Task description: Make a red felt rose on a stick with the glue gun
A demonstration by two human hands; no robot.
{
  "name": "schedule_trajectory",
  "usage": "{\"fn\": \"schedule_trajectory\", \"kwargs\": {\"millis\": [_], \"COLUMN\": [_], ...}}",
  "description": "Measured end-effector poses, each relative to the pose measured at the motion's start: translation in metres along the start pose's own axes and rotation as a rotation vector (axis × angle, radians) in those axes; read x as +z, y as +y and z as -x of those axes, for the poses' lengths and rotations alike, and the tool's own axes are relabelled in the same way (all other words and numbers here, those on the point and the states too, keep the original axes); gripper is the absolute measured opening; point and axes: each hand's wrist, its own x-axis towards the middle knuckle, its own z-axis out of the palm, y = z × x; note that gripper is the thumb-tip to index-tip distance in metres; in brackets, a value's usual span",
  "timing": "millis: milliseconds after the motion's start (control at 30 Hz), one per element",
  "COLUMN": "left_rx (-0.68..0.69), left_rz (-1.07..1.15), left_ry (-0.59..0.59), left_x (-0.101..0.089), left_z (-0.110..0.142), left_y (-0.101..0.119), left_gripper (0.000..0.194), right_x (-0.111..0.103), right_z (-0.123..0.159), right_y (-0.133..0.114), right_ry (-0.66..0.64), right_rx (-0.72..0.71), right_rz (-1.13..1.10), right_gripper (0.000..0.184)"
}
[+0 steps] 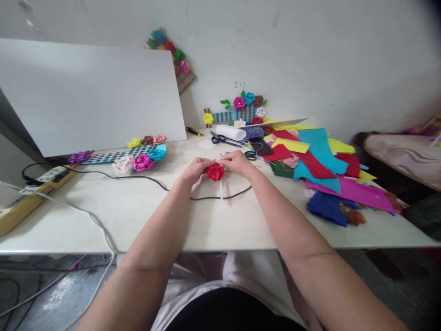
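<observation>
A red crepe-paper flower (215, 172) is held just above the white table, at the middle of the view. My left hand (200, 169) is closed, its fingers pinching the flower's left side. From the other side my right hand (236, 162) pinches at the flower's upper right edge, its fingertips close to the left ones. Below the flower, a thin whitish translucent stick (221, 191) points toward me; what it joins is hidden behind the flower and hands. A black cable (206, 198) curves across the table under my wrists.
Coloured crepe-paper pieces (317, 156) are heaped at right. Scissors (222, 139), a white roll (230, 133), purple yarn (254, 133) and a cutter (194, 131) lie behind my hands. A flower-decorated guitar shape (117, 156) and a power strip (34, 193) are at left. A white board (93, 96) leans against the wall.
</observation>
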Motion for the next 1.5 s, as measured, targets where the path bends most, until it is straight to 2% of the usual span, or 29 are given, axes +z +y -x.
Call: {"fn": "schedule_trajectory", "kwargs": {"millis": [167,300,433,600,900,1100,1300,1500], "left_rx": [-0.010,-0.018,-0.028,-0.010,0.048,0.059,0.058,0.097], "left_rz": [0.034,0.086,0.142,0.218,0.223,0.203,0.068,-0.022], "left_ry": [0.009,0.019,0.032,0.043,0.027,0.016,-0.015,-0.068], "left_x": [0.001,0.000,-0.001,-0.004,-0.004,-0.004,-0.004,-0.006], "left_z": [0.000,-0.001,-0.003,-0.007,-0.008,-0.005,-0.003,-0.003], "left_y": [0.000,-0.001,-0.004,-0.009,-0.010,-0.006,-0.001,-0.004], "left_gripper": [0.035,0.034,0.028,0.019,0.019,0.023,0.025,0.029], "right_x": [-0.001,-0.003,-0.003,-0.003,-0.002,0.000,-0.002,-0.009], "right_z": [0.001,0.002,0.003,0.004,0.004,0.005,0.003,0.003], "right_y": [0.001,-0.002,-0.005,-0.007,-0.007,-0.006,-0.004,-0.002], "right_ry": [-0.002,0.014,0.025,0.015,0.030,0.051,-0.030,-0.135], "right_rx": [-0.066,-0.180,-0.298,-0.355,-0.362,-0.353,-0.248,-0.121], "right_rz": [0.089,0.220,0.336,0.386,0.362,0.220,0.057,0.110], "right_gripper": [0.018,0.019,0.021,0.024,0.024,0.024,0.024,0.025]}}
